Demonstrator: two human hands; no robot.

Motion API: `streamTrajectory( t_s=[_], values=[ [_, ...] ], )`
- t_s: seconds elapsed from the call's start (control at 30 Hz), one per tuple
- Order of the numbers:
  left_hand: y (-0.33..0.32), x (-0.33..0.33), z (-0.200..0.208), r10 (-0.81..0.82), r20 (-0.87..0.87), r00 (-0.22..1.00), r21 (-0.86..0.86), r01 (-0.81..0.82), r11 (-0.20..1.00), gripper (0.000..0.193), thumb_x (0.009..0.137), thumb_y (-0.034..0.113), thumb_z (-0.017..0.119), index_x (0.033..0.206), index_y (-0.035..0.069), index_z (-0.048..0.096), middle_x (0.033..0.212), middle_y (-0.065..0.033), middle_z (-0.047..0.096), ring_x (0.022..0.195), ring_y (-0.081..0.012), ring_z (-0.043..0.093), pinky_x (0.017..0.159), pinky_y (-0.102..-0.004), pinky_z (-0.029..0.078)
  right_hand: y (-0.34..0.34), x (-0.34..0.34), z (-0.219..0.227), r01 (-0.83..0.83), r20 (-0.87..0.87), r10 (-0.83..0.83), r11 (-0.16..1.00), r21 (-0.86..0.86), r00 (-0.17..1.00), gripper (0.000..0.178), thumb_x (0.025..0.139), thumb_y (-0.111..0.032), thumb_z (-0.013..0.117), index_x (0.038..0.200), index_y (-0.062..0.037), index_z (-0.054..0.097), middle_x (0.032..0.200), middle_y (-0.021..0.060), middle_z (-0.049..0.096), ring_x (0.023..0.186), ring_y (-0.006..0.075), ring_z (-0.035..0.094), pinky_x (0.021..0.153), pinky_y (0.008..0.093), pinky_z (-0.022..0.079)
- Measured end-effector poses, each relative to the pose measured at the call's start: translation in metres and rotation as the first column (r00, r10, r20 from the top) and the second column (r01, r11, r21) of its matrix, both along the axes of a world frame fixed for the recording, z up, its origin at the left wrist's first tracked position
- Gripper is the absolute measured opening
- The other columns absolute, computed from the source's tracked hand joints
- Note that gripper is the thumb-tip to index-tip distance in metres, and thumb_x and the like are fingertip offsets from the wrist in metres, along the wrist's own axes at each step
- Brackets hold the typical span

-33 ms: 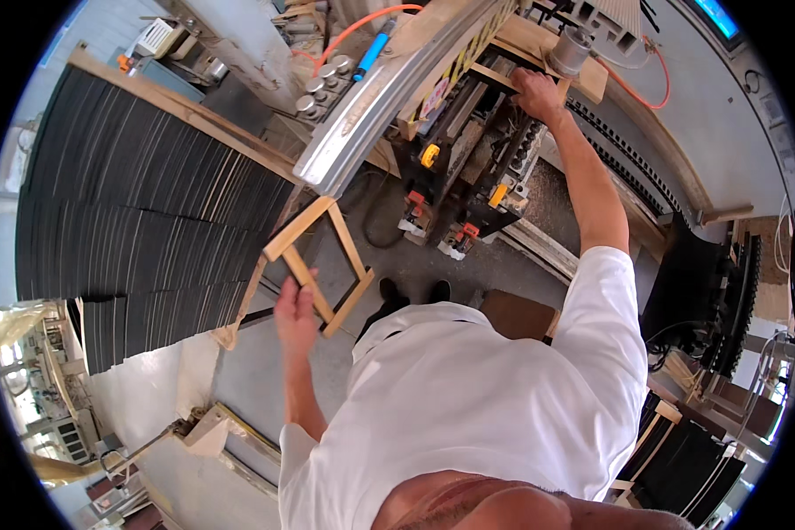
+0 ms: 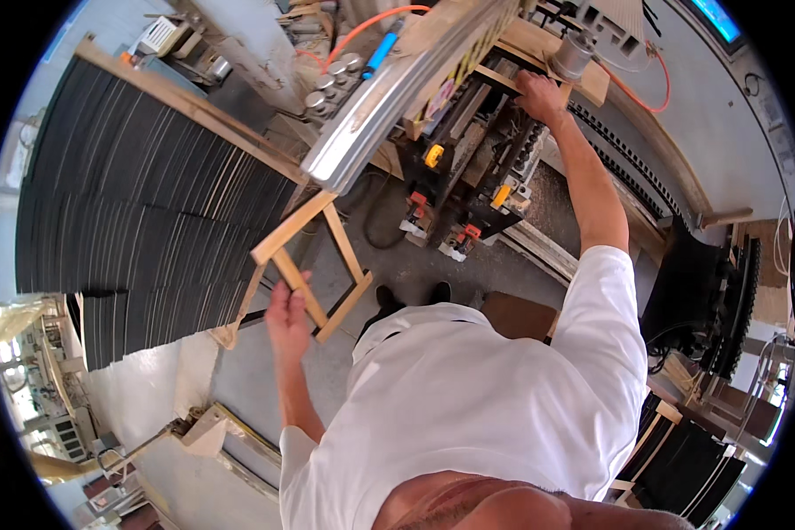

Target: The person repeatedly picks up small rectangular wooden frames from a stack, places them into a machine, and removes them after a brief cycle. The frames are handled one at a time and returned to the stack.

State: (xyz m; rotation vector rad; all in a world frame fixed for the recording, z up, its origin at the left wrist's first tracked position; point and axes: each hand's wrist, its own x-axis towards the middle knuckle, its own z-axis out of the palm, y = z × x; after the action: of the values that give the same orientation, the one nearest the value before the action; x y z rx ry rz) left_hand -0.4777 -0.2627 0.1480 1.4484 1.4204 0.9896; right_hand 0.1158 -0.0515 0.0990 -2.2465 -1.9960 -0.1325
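My left hand (image 2: 288, 314) is closed on one bar of a small four-sided wooden frame (image 2: 290, 231), light in colour, held up at the left of my body. The frame's upper end is close to the tip of a shiny metal rail (image 2: 352, 140). At the far end of the machine (image 2: 468, 159), my right hand (image 2: 539, 95) has its fingers curled down over a light wooden piece (image 2: 566, 90), beside a metal cylinder (image 2: 573, 55). A thin wooden strip (image 2: 496, 79) lies just left of those fingers, whose tips are partly hidden.
Tall stacks of thin black-edged pieces (image 2: 141, 194) fill the left side. Yellow (image 2: 435, 155) and red clamp parts (image 2: 473, 231) stick out from the machine's near end. An orange hose (image 2: 662, 88) loops at the upper right. A brown board (image 2: 519, 316) lies by my feet.
My left hand and the wooden frame have shifted slightly left, and the frame has tilted a little. My right hand stays at almost the same place on the machine.
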Motion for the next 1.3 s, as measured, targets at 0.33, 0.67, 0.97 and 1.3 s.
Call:
streamTrajectory(
  t_s=[0.33, 0.67, 0.97, 1.3],
  values=[
    [-0.068, -0.23, 0.157, 0.344, 0.428, 0.836, 0.43, -0.523, 0.736, 0.044, 0.098, 0.026, 0.054, 0.128, -0.006, 0.047, 0.11, -0.013, 0.064, 0.085, -0.0143, 0.059, 0.075, -0.0263, 0.048, -0.012, -0.057, 0.028, 0.339, -0.242, -0.287, 0.916, 0.214, 0.927, 0.047, 0.089, -0.043, 0.059, 0.124, -0.0105, 0.061, 0.12, 0.0147, 0.065, 0.113, 0.0341, 0.06, 0.095, 0.0432, 0.046],
    [-0.008, -0.537, 0.217, 0.504, 0.495, 0.708, 0.2, -0.657, 0.727, 0.04, 0.102, 0.022, 0.038, 0.124, -0.007, 0.053, 0.104, -0.0097, 0.065, 0.079, -0.0122, 0.06, 0.069, -0.0245, 0.051, -0.114, -0.337, 0.057, 0.302, -0.695, 0.459, 0.667, 0.681, 0.554, 0.016, 0.093, -0.007, 0.063, 0.106, 0.0018, 0.064, 0.105, 0.0099, 0.066, 0.088, 0.0134, 0.062, 0.08, 0.026, 0.052],
    [0.121, -0.541, 0.198, 0.673, -0.131, 0.728, 0.206, -0.644, 0.737, 0.039, 0.094, 0.029, 0.05, 0.101, -0.006, 0.065, 0.094, -0.0152, 0.07, 0.084, -0.0217, 0.067, 0.076, -0.0354, 0.051, -0.183, -0.418, -0.009, 0.194, -0.855, 0.26, 0.906, 0.377, 0.449, 0.012, 0.091, -0.004, 0.063, 0.101, 0.0018, 0.062, 0.103, 0.0074, 0.065, 0.09, 0.014, 0.06, 0.081, 0.028, 0.05],
    [0.149, -0.572, 0.181, 0.718, 0.139, 0.682, 0.152, -0.731, 0.665, 0.052, 0.092, 0.043, 0.051, 0.108, -0.005, 0.066, 0.106, -0.0138, 0.066, 0.095, -0.0222, 0.059, 0.088, -0.038, 0.043, -0.213, -0.415, 0.001, 0.129, -0.771, 0.25, 0.91, 0.394, 0.586, 0.014, 0.089, -0.004, 0.064, 0.102, 0.0021, 0.063, 0.096, 0.0083, 0.065, 0.085, 0.015, 0.061, 0.077, 0.0273, 0.049]
  ],
)
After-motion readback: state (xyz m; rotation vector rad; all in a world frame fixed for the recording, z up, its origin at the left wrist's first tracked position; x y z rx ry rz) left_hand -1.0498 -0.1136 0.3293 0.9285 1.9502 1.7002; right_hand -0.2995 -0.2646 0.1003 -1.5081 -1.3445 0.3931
